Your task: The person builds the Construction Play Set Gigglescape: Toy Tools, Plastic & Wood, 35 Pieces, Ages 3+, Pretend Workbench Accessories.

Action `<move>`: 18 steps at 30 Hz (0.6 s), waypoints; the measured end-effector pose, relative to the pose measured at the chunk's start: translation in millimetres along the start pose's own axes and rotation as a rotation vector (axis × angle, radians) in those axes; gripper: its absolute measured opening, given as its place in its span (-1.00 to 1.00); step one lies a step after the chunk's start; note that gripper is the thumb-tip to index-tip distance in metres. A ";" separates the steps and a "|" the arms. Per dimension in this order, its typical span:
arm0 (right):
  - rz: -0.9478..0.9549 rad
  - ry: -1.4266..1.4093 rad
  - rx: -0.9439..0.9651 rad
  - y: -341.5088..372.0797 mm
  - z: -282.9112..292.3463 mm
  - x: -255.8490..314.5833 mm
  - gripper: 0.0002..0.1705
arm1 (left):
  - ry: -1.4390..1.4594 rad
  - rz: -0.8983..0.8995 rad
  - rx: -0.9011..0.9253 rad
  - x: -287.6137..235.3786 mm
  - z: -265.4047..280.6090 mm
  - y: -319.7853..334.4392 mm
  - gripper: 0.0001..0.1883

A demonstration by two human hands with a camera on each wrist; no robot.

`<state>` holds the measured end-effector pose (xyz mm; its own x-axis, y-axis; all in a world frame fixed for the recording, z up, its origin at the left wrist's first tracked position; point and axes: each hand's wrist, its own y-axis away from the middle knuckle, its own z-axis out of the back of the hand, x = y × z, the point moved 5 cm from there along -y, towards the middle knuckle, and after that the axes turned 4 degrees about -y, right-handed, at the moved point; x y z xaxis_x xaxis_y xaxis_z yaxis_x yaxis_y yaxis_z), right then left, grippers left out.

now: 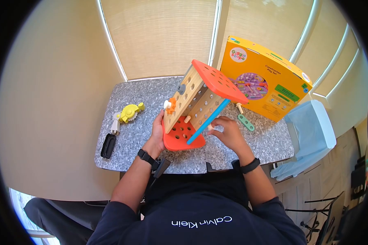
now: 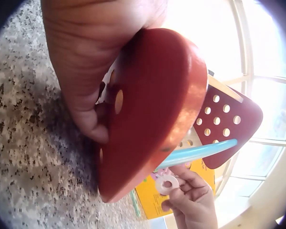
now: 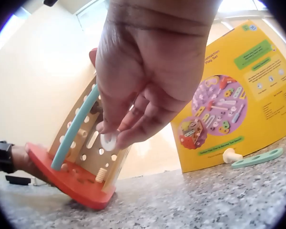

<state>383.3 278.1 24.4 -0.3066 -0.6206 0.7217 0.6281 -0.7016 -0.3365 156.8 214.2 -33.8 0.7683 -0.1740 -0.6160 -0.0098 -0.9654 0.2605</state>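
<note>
My left hand grips the lower red end panel of a toy workbench, fingers over one face of the panel. The workbench stands tilted, with perforated wooden sides, an upper red panel and a blue rod between the ends. On its left side sit an orange gear with a white bolt head and a grey piece. A wooden bolt shows inside. Close beside the blue rod, my right hand pinches a white ring-shaped nut between thumb and fingers.
A yellow toy-saw-like piece with a white handle and a black holder lie on the left of the speckled table. At right lie a green strip with holes and a wooden bolt, before a yellow box.
</note>
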 end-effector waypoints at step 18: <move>0.264 0.203 0.267 -72.1 -74.8 5.2 -0.84 | 0.041 0.011 0.018 2.4 12.1 -10.4 -0.28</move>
<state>282.9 299.2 7.2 -0.2281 -0.8418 0.4892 0.8587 -0.4107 -0.3064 151.0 221.5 -46.9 0.7937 -0.1765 -0.5822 -0.0292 -0.9669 0.2533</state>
